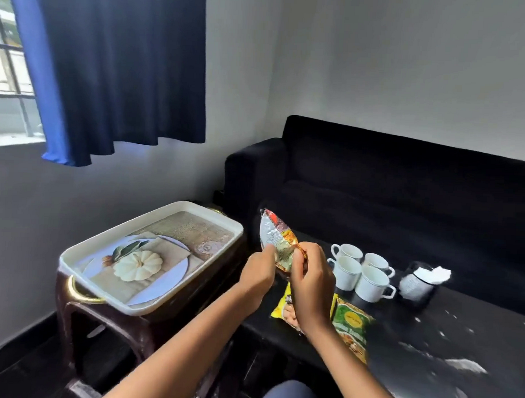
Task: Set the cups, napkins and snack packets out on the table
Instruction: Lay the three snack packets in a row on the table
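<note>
sofa, black, fills the view from 1 to 3 o'clock against the white wall. curtain, dark blue, hangs at 11 o'clock over the barred window. table, black with white scuffs, runs from centre to 4 o'clock, just in front of the sofa. stool, brown, stands at 8 o'clock beside the table's left end; tray, white-rimmed with a pumpkin picture and gold handles, lies on top of it. knee in blue cloth shows at 6 o'clock.

on the table at 3 o'clock four white cups stand close together in a two-by-two cluster. just right of them is a dark holder with white napkins sticking out of the top. at 5 o'clock a yellow packet and a green packet lie flat side by side, the yellow one partly hidden by the right wrist.

both hands are raised at centre, above the table's left end, on a silver and orange packet that stands upright between them. left hand pinches its lower left edge with curled fingers. right hand grips its lower right edge, fingers wrapped round it.
</note>
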`<state>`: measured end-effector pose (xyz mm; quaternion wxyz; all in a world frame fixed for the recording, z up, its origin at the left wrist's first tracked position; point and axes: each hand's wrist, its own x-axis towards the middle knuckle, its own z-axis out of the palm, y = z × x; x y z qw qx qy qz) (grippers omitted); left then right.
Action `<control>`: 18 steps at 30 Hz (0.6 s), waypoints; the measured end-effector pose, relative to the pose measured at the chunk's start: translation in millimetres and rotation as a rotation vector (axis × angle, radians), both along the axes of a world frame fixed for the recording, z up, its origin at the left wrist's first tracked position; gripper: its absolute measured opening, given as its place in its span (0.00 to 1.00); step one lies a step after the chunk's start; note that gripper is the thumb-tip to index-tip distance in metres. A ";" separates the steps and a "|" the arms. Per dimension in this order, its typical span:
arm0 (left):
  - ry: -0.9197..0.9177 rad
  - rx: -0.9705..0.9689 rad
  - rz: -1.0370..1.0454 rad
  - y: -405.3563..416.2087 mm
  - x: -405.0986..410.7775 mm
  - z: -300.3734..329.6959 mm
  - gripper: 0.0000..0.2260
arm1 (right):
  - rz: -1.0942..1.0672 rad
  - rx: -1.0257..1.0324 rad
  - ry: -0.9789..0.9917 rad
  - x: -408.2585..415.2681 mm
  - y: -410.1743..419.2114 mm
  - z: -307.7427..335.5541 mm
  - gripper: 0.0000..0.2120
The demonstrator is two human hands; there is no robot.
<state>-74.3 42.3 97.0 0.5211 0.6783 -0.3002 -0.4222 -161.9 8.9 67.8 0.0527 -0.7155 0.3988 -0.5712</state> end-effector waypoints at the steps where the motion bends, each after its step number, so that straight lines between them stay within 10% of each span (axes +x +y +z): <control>1: 0.127 0.013 -0.057 0.1 -11.2 3.7 0.18 | -0.002 -0.001 -0.016 -10.6 3.0 -4.2 0.06; 11: 0.218 0.029 -0.430 -15.3 -59.1 -35.1 0.15 | 0.026 0.121 -0.070 -83.0 26.0 -44.1 0.06; 18: 0.266 0.120 -0.591 -14.9 -50.4 -48.1 0.16 | 0.172 0.582 -0.585 -100.0 23.4 -70.4 0.08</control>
